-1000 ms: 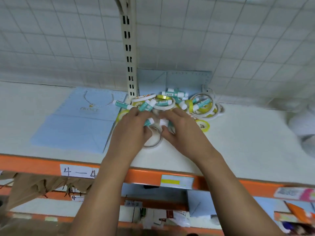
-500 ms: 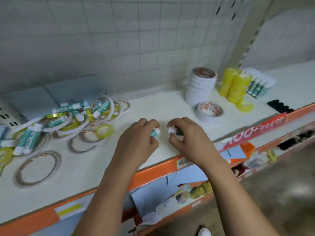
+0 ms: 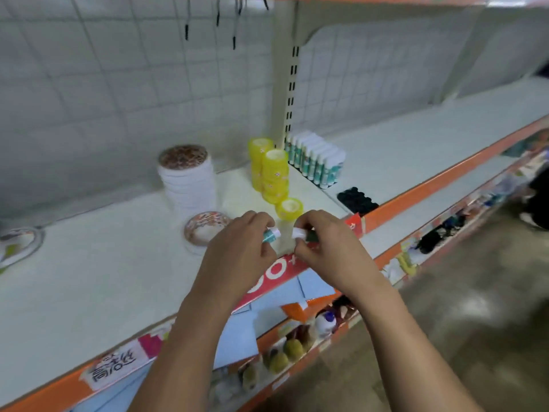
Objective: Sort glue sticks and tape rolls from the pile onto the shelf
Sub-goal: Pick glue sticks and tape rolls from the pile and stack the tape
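Left hand (image 3: pixel 237 252), right hand (image 3: pixel 329 251) pinch glue sticks (image 3: pixel 271 234); yellow tape roll (image 3: pixel 289 208) beyond.

The left hand (image 3: pixel 237 251) and the right hand (image 3: pixel 329 251) are bare, with nothing worn on them. Each sits on a bare forearm (image 3: pixel 184 337) reaching the frame's lower edge. The fingers (image 3: pixel 312 219) are too blurred for detail.
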`<state>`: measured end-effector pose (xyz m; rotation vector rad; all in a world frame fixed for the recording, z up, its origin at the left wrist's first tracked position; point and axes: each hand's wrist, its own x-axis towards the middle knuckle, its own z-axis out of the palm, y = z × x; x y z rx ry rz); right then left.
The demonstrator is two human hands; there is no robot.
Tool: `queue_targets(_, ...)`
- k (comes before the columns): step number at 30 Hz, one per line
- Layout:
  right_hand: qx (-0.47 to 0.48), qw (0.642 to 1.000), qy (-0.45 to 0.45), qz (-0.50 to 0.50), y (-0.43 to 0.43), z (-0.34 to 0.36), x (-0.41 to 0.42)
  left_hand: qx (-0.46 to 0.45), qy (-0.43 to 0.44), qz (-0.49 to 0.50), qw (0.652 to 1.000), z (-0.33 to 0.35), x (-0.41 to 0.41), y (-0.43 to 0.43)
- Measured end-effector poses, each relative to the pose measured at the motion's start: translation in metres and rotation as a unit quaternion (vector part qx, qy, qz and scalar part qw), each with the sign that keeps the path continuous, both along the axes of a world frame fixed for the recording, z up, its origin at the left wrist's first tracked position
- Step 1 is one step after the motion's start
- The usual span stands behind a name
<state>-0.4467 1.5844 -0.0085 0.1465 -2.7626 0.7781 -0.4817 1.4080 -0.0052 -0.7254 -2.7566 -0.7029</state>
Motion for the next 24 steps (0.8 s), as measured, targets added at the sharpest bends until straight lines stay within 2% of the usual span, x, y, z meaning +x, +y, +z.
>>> queue_targets(7, -0.028, 0.999, -0.026, -0.026, 0.074, -0.007, -0.012, -0.015, -0.028, -0.019, 0.999, -0.007, -0.025, 0.072)
queue_targets(19, 0.008, 0.997, -0.018, -0.071, 0.119, -0.005, -0.037, -0.023, -0.066, -0.072, 0.995, -0.015, -0.064, 0.128)
queue_targets(24, 0.025, 0.998, -0.020, -0.051, 0.128, -0.008, -0.055, -0.040, -0.094, -0.078, 0.992, -0.019, -0.071, 0.140)
